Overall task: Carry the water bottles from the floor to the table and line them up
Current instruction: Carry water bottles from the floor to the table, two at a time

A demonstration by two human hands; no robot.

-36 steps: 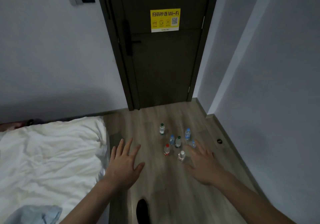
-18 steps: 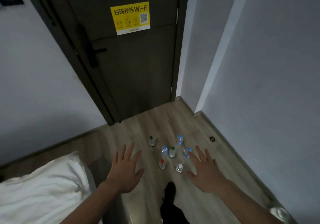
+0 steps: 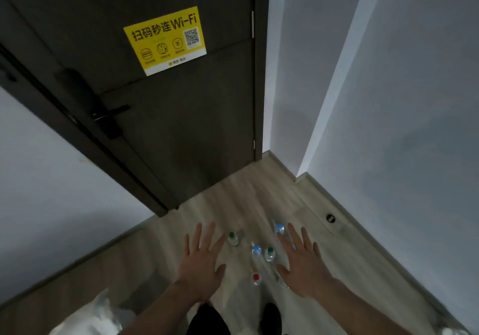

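**Both hands spread above the bottles on the floor; nothing held**

Your left hand point(image 3: 201, 264) is held out flat, palm down, fingers straight and fanned, holding nothing. Your right hand point(image 3: 302, 264) is in the same attitude, fingers splayed, also holding nothing. Whether either hand touches a bottle cannot be told from this view.

The water bottles stand upright on the wood-look floor point(image 3: 241, 205), grouped between and just beyond your hands. A green-capped bottle point(image 3: 232, 239) stands just beside your left fingertips. A blue-capped bottle point(image 3: 256, 251) and a second green-capped bottle point(image 3: 270, 254) stand side by side in the middle. A red-capped bottle point(image 3: 256, 279) stands nearest you, between your wrists. Another blue-capped bottle point(image 3: 279, 229) stands by your right index finger. At least one further clear bottle point(image 3: 281, 281) is partly hidden under your right hand; its cap is not visible.

A dark door point(image 3: 168, 127) with a yellow Wi-Fi sticker point(image 3: 164, 40) and a black lever handle point(image 3: 111, 113) faces you. A round floor door-stop point(image 3: 330, 218) sits near the right wall. White bedding point(image 3: 98, 319) shows at the lower left.
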